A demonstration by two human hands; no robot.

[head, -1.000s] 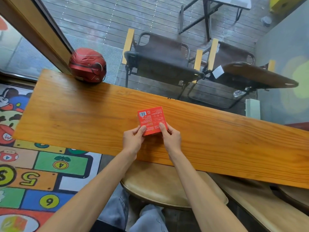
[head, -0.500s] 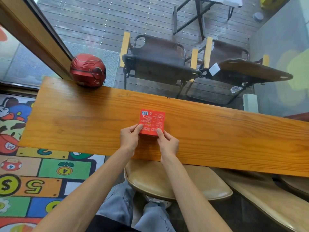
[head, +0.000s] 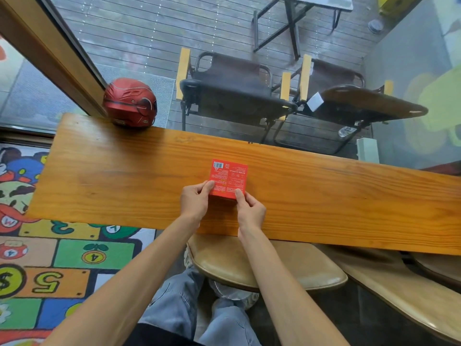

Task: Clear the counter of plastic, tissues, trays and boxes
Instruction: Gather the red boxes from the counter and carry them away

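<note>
Bare forearms, no sleeves in view — light blue jeans and pale shoes below.

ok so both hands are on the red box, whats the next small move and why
Probably lift the red box straight up off the wooden counter. The left hand and right hand already pinch its near corners, so the grip looks set. Apart from the red helmet at the far left end, it is the only thing on the counter.
</note>
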